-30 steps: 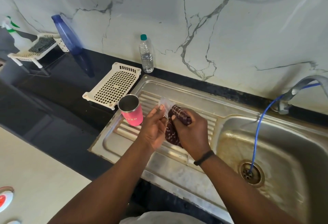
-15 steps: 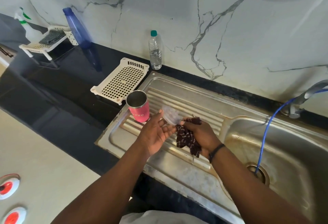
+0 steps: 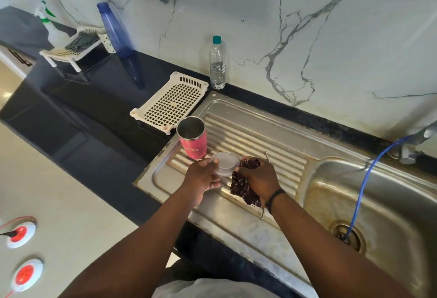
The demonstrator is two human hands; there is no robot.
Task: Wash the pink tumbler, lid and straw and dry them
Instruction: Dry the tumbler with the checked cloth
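The left hand's (image 3: 201,177) grip is curled round the rim of the clear round plastic lid (image 3: 224,164), thumb on its near edge, while the right hand's (image 3: 259,178) grip is clamped on a crumpled dark maroon patterned cloth (image 3: 243,186), pressed against the lid's right side. Both are held over the ribbed steel drainboard (image 3: 248,137) of the sink (image 3: 378,191). The pink tumbler (image 3: 192,138), a straight-sided cup with a bare metal inside, stands upright and open at the drainboard's left edge, just beyond the lid. A thin metal straw (image 3: 267,157) lies on the ribs behind the right hand, mostly hidden by hand and cloth, its near end showing below the wrist. On the glossy black bench (image 3: 94,108), a cream perforated plastic tray (image 3: 170,101) lies just left of the sink's far corner. A clear water bottle (image 3: 217,63) with a green cap and a tall blue bottle (image 3: 115,30) stand against the veined marble wall. A blue hose (image 3: 364,184) runs from the tap (image 3: 416,139) down into the stained basin's drain.
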